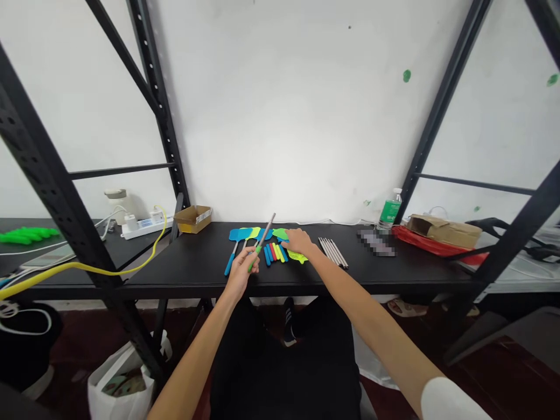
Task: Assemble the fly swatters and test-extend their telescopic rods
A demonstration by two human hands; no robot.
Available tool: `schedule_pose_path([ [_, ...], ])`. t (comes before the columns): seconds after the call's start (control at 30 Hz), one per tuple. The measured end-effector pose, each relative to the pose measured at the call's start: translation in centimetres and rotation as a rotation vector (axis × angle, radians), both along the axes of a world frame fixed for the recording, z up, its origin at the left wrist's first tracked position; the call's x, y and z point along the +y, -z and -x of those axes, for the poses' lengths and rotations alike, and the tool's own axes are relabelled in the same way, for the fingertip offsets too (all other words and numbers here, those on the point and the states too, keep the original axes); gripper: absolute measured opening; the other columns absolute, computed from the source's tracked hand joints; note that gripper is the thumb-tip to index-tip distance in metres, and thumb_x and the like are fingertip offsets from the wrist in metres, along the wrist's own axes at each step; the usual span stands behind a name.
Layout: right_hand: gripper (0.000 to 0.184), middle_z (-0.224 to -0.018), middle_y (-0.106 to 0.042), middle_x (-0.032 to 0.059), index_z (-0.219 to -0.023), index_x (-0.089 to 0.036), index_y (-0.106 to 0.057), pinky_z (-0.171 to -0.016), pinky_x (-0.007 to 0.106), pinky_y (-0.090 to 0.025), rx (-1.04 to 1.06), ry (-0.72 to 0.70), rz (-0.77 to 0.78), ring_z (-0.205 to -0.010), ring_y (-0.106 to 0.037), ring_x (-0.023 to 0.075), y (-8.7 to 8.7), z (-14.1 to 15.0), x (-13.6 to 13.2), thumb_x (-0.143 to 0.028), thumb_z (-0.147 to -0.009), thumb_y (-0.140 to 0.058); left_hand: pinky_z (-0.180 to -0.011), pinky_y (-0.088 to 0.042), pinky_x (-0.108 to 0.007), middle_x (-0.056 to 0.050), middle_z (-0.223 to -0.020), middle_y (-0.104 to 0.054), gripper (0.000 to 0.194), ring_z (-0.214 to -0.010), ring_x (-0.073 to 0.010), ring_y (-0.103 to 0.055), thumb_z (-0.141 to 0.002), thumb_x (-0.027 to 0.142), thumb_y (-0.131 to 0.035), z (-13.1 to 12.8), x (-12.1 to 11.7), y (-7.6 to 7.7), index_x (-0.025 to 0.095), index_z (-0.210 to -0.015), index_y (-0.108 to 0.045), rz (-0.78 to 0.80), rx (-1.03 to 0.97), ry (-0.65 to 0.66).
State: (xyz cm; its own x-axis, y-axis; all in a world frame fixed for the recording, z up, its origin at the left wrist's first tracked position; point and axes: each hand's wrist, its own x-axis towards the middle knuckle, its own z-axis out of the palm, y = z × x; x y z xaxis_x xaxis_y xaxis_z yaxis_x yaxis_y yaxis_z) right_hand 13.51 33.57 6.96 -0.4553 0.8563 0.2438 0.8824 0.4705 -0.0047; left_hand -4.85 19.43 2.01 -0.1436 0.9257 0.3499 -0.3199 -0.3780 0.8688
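Note:
My left hand (242, 263) is closed around a green handle (252, 263) with a thin metal rod (266, 228) sticking up from it. Flat plastic heads like those of fly swatters lie beyond: a green head (280, 233) and a yellow mesh head (298, 256). Over these heads reaches my right hand (300, 240), its fingertips too hidden to show a grip. Left of my left hand lies a blue fly swatter (234, 248). Between my hands several coloured handles (275, 252) lie in a row. Several metal rods (333, 252) rest right of my right hand.
A small cardboard box (193, 219) stands at the back left near a white power strip (144, 226). A yellow cable (149, 256) crosses the left rack post. At the right are a bottle (389, 210), a blurred item (376, 242) and a brown package (437, 230).

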Motion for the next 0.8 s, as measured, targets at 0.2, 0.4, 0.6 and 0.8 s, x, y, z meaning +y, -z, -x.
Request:
schedule_pose_path([
  [0.2,0.034,-0.111,-0.069,0.0162,-0.116,-0.018,-0.066,-0.09,0.041,-0.043,-0.125,-0.007,-0.021,-0.11,-0.06,0.0309,0.8,0.9,0.4,-0.034,-0.093,-0.049,-0.054,-0.037,-0.021,0.007,-0.058,-0.044,0.028,-0.05,-0.0068,-0.038,-0.08,0.041,-0.07,0.5,0.6,0.5,0.019,-0.093,-0.059,0.002,0.01,0.001],
  [0.4,0.026,-0.113,-0.067,0.0152,-0.109,-0.017,-0.068,-0.089,0.037,-0.043,-0.162,-0.057,-0.094,-0.112,-0.056,0.0292,0.6,0.8,-0.1,-0.022,-0.089,-0.053,-0.053,-0.037,-0.021,0.007,-0.059,-0.044,0.028,-0.05,-0.007,-0.038,-0.08,0.042,-0.07,0.3,0.2,0.1,0.019,-0.092,-0.059,0.008,0.015,0.003],
  [0.6,0.027,-0.118,-0.063,0.0161,-0.11,-0.016,-0.065,-0.094,0.037,-0.041,-0.122,-0.06,-0.141,-0.116,-0.051,0.0284,1.2,0.8,-1.0,-0.017,-0.09,-0.049,-0.053,-0.036,-0.022,0.006,-0.059,-0.042,0.027,-0.052,-0.0078,-0.039,-0.08,0.041,-0.07,0.2,-0.1,-0.1,0.018,-0.092,-0.059,0.007,0.014,-0.001],
  [0.8,0.04,-0.116,-0.065,0.0169,-0.127,-0.014,-0.054,-0.089,0.04,-0.043,-0.05,0.049,-0.109,-0.11,-0.057,0.0304,1.9,0.3,-0.4,-0.035,-0.096,-0.042,-0.053,-0.036,-0.022,0.006,-0.058,-0.042,0.027,-0.053,-0.0079,-0.038,-0.08,0.041,-0.07,0.1,-0.1,-0.2,0.018,-0.09,-0.06,0.012,0.027,0.004],
])
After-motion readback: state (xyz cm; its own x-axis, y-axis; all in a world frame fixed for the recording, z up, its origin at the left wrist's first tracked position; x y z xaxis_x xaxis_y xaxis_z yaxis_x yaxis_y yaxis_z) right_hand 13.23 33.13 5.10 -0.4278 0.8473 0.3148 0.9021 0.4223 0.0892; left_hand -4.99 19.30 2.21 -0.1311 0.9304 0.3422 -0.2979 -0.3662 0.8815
